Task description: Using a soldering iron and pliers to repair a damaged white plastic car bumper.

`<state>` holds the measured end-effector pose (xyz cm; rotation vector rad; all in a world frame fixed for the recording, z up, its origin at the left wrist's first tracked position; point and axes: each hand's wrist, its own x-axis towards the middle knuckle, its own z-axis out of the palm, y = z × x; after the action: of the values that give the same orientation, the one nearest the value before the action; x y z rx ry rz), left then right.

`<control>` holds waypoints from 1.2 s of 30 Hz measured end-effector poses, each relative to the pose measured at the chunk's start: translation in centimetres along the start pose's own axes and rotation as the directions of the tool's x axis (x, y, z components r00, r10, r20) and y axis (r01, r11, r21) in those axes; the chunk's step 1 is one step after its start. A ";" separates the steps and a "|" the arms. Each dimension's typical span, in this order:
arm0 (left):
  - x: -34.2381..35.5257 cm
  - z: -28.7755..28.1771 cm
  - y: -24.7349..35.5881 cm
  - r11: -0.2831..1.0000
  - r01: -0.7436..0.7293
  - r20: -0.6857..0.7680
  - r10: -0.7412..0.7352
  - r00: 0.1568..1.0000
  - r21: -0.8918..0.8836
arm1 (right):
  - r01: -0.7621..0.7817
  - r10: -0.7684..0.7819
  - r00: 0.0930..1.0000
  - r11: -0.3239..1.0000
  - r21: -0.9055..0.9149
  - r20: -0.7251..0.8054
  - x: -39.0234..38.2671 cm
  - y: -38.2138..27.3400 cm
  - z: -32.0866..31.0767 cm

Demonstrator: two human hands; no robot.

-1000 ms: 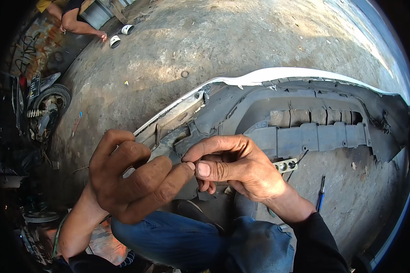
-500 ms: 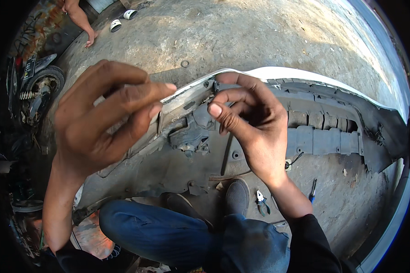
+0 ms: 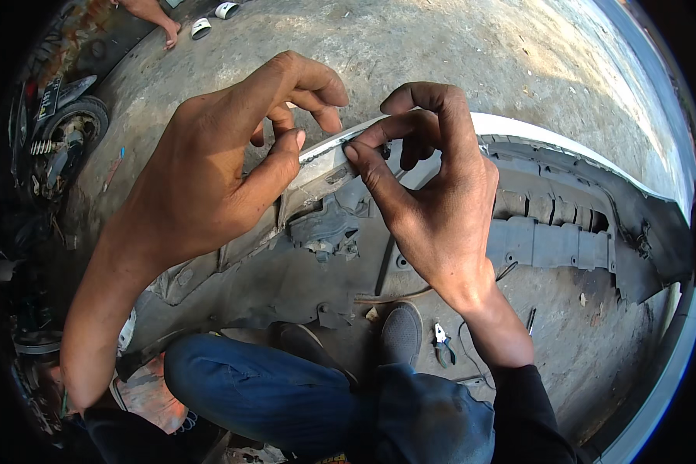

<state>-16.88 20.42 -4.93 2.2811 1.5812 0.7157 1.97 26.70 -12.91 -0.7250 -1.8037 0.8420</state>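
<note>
Closer to my right hand (image 3: pixel 438 193) than half a second ago, my left hand (image 3: pixel 213 158) hangs loosely curled, nothing visible in it. The right pinches thumb to forefinger; around what, if anything, I can't tell. Beneath both and running out to their right lies the car bumper (image 3: pixel 549 174), probably light but floppy, best held by its white rim (image 3: pixel 518 129).
</note>
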 end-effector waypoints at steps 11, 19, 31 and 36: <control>0.0 0.4 -0.4 0.983 -0.152 0.017 0.151 0.988 0.100 | 0.066 -0.051 0.995 0.983 -0.174 0.089 0.5 -0.9 -0.6; 0.0 0.4 -0.3 0.984 -0.140 0.027 0.138 0.990 0.106 | 0.019 -0.007 0.997 0.986 -0.168 0.074 0.5 -1.1 -0.4; 0.1 0.6 0.1 0.994 -0.072 -0.025 0.074 0.997 0.088 | -0.037 0.047 0.996 0.990 -0.133 0.072 0.7 -1.3 -0.4; 0.2 0.5 0.1 0.986 -0.114 0.009 0.114 0.993 0.122 | -0.043 0.054 0.995 0.991 -0.126 0.085 0.9 -1.3 -0.5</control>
<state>-16.50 20.59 -5.29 2.4764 1.5431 0.6610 1.99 26.75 -11.28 -0.8264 -1.9373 0.8097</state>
